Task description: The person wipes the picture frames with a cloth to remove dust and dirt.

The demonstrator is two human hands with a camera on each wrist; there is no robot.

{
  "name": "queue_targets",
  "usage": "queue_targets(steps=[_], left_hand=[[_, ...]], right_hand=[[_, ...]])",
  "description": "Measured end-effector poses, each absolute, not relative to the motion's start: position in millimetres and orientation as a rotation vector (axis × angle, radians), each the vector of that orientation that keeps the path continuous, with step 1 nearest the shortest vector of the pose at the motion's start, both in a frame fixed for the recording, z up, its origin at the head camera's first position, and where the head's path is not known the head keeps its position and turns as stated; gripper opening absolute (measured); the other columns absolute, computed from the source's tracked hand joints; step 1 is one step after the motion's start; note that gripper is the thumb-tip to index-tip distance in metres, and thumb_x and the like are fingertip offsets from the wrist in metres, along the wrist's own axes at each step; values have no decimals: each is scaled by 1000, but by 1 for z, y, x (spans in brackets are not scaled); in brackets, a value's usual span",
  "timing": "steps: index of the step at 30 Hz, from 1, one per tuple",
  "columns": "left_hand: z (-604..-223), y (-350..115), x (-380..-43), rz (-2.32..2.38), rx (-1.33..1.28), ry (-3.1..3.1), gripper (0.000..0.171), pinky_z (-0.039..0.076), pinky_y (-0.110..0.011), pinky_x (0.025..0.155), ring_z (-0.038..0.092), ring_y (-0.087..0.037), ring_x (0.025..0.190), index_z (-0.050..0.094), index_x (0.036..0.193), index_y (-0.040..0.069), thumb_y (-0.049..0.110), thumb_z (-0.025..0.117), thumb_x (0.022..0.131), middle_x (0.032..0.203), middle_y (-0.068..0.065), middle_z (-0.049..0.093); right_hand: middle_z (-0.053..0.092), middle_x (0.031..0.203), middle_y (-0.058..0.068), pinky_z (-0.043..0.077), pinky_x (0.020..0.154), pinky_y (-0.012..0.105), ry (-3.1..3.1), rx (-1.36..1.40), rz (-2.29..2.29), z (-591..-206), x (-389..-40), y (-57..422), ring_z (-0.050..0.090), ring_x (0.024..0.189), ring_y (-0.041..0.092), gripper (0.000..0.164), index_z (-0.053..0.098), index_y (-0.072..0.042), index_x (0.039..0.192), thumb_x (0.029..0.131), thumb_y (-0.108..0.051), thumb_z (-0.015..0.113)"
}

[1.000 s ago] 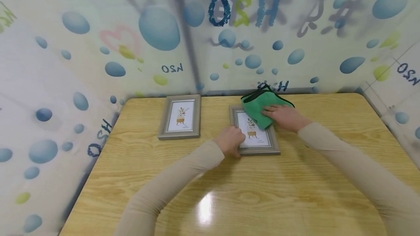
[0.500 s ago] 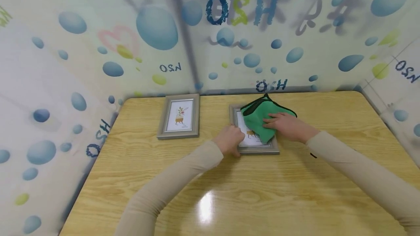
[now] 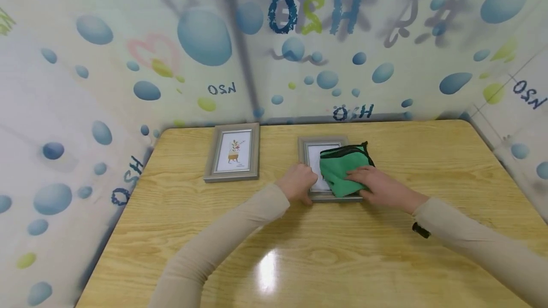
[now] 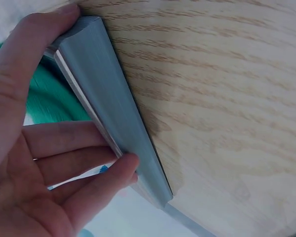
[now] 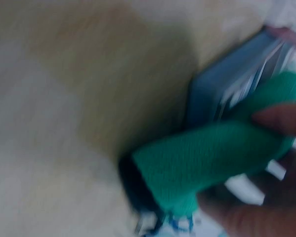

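A grey picture frame (image 3: 302, 144) with a plant print lies flat on the table. My left hand (image 3: 297, 182) grips its left side, thumb at the near corner and fingers on the upper face; in the left wrist view the hand (image 4: 44, 148) spans that grey edge (image 4: 105, 98). My right hand (image 3: 385, 189) holds a green cloth (image 3: 342, 172) with black edging against the frame's right and near part, covering much of the print. Blurred in the right wrist view, the cloth (image 5: 197, 158) runs between thumb and fingers, beside the frame's corner (image 5: 212, 94).
A second, matching picture frame (image 3: 254, 156) lies to the left on the wooden table (image 3: 325, 260). Behind the table's far edge hangs a patterned white backdrop (image 3: 274, 70) with blue drops; it continues at both sides.
My right hand has slid the green cloth towards me, down over the frame from its top right to its near right part. The left hand keeps its grip in place.
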State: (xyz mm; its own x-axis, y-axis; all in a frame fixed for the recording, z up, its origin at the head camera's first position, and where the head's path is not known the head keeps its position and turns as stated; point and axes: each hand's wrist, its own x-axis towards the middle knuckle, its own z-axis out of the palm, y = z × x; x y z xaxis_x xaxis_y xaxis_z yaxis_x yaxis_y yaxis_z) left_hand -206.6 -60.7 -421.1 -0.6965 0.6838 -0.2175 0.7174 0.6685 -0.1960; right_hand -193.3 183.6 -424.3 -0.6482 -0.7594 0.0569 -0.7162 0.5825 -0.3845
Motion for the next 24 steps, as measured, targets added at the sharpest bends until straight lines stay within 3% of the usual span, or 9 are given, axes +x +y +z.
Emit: queue_targets(steps=[5, 9, 12, 15, 17, 20, 24], left_hand=[[-422, -65, -208, -434, 1165, 2766, 44, 51, -25, 70, 59, -11, 73, 71, 82, 14, 54, 82, 67, 81, 2, 66], [-422, -67, -208, -444, 1174, 2746, 46, 52, -25, 73, 59, -11, 75, 73, 87, 14, 55, 81, 68, 83, 1, 67], [-421, -67, -208, -446, 1196, 2732, 45, 52, -24, 74, 59, -11, 75, 73, 87, 14, 55, 81, 69, 83, 2, 67], [-421, -65, -208, -438, 1208, 2723, 43, 52, -24, 73, 59, -10, 74, 73, 85, 15, 54, 81, 69, 82, 3, 67], [-421, -64, -208, -432, 1207, 2716, 42, 51, -24, 73, 59, -10, 74, 73, 85, 16, 54, 81, 69, 83, 3, 67], [-422, -63, -208, -426, 1194, 2709, 42, 51, -24, 73, 60, -10, 74, 72, 85, 16, 54, 81, 69, 83, 3, 67], [-421, -63, -207, -430, 1182, 2719, 44, 50, -24, 73, 60, -10, 75, 72, 88, 15, 53, 82, 68, 84, 3, 67]], right_hand=[[47, 133, 33, 39, 97, 60, 2829, -1018, -680, -426, -192, 167, 46, 120, 50, 40, 52, 12, 129, 90, 0, 54], [55, 121, 31, 49, 83, 53, 2856, -869, -789, -427, -210, 161, 60, 99, 39, 40, 46, 14, 130, 94, -2, 47], [60, 109, 26, 48, 70, 47, 2832, -718, -803, -425, -234, 159, 59, 76, 27, 45, 37, 13, 137, 97, -7, 41], [58, 111, 29, 46, 66, 48, 2787, -570, -811, -421, -260, 157, 57, 69, 28, 51, 27, 11, 144, 100, -13, 36], [54, 118, 33, 46, 68, 49, 2761, -509, -825, -420, -273, 156, 57, 73, 31, 52, 23, 11, 145, 101, -15, 33], [51, 118, 34, 45, 66, 48, 2743, -466, -841, -418, -286, 155, 56, 74, 34, 50, 27, 11, 142, 102, -17, 31], [52, 95, 27, 43, 60, 44, 2745, -457, -811, -417, -289, 155, 53, 68, 32, 39, 38, 12, 127, 102, -18, 31]])
